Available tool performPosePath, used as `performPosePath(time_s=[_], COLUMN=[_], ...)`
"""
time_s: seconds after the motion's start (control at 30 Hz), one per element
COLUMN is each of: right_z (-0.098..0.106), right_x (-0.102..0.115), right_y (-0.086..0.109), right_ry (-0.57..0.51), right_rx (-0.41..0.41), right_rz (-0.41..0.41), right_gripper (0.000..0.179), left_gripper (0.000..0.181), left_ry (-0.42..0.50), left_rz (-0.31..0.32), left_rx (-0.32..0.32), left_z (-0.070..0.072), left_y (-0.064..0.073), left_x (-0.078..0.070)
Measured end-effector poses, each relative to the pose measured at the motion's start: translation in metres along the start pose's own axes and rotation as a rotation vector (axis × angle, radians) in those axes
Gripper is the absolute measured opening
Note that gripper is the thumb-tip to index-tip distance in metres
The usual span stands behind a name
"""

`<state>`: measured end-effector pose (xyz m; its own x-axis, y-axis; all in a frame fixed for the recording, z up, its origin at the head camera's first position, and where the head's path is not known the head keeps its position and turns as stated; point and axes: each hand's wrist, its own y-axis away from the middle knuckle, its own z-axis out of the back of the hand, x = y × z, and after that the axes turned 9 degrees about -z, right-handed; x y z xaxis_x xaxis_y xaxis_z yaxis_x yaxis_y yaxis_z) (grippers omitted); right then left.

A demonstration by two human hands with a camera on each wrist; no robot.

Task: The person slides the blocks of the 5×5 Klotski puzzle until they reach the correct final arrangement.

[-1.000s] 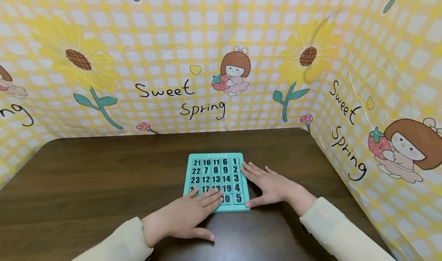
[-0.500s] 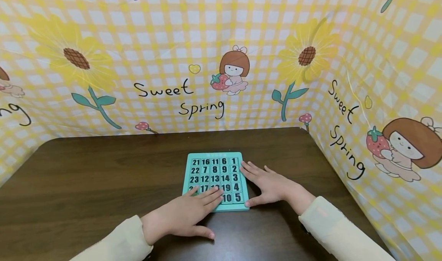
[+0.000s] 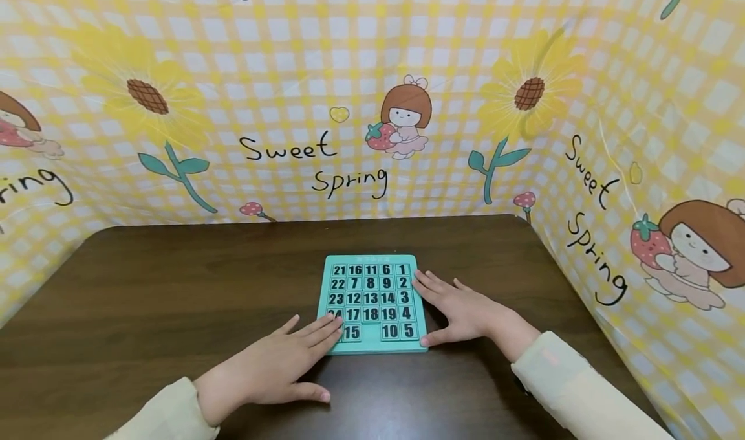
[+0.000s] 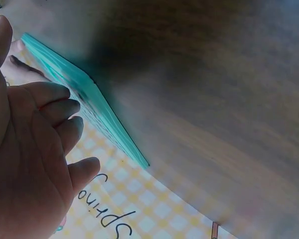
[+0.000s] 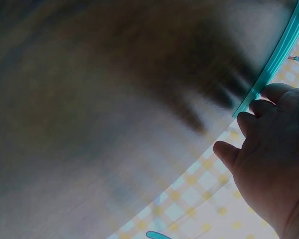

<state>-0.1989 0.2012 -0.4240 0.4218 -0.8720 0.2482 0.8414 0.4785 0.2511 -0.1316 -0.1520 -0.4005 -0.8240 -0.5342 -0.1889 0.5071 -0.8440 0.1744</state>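
A teal number sliding puzzle (image 3: 370, 334) lies flat on the table, black numbers on its square tiles. Its bottom row has a gap in the middle, between tiles 15 (image 3: 352, 332) and 10 (image 3: 390, 330). My left hand (image 3: 273, 365) extends over the lower left corner, fingers straight and thumb spread; the fingertips cover part of tile 24 and the bottom left spot. In the left wrist view the left palm (image 4: 35, 144) is beside the puzzle's edge (image 4: 114, 119). My right hand (image 3: 465, 314) rests along the right edge, fingers extended, thumb at the lower right corner.
The dark brown wooden table (image 3: 174, 285) surrounds the puzzle. A yellow checked cloth (image 3: 291, 71) with flowers and cartoon figures hangs behind the table and along its sides.
My left hand has slid left off the middle of the puzzle's bottom row, uncovering tiles 18 and 15 and the gap. The right hand stays at the right edge. The head view has shifted slightly.
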Motion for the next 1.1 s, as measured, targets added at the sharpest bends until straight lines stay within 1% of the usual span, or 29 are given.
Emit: performPosePath(time_s=[0.13, 0.27, 0.5, 0.8, 0.9, 1.0, 1.1], right_z=[0.0, -0.002, -0.003, -0.001, -0.001, 0.0, 0.001], right_x=[0.0, 0.0, -0.002, -0.002, -0.002, -0.002, -0.002], right_y=[0.001, 0.001, 0.0, -0.001, 0.0, 0.0, 0.001], right_ry=[-0.003, -0.01, -0.006, -0.001, -0.001, -0.003, -0.008], right_rx=[-0.002, -0.005, -0.007, -0.012, -0.011, -0.01, -0.005], right_rz=[0.0, 0.002, -0.002, 0.005, -0.001, -0.001, -0.002], right_gripper=[0.108, 0.108, 0.109, 0.108, 0.108, 0.108, 0.108], left_gripper=[0.091, 0.091, 0.091, 0.091, 0.091, 0.092, 0.092], left_ry=[0.0, 0.013, 0.01, 0.003, -0.023, -0.035, -0.026], left_rz=[-0.005, -0.017, -0.034, -0.064, -0.079, -0.073, -0.053], left_rx=[-0.002, 0.012, 0.015, 0.015, 0.018, 0.022, 0.014], left_z=[-0.002, -0.003, -0.006, -0.001, 0.001, 0.004, 0.006], left_y=[0.0, -0.005, -0.014, -0.028, -0.032, -0.032, -0.028], left_x=[-0.001, -0.003, -0.004, -0.011, -0.012, -0.011, -0.007])
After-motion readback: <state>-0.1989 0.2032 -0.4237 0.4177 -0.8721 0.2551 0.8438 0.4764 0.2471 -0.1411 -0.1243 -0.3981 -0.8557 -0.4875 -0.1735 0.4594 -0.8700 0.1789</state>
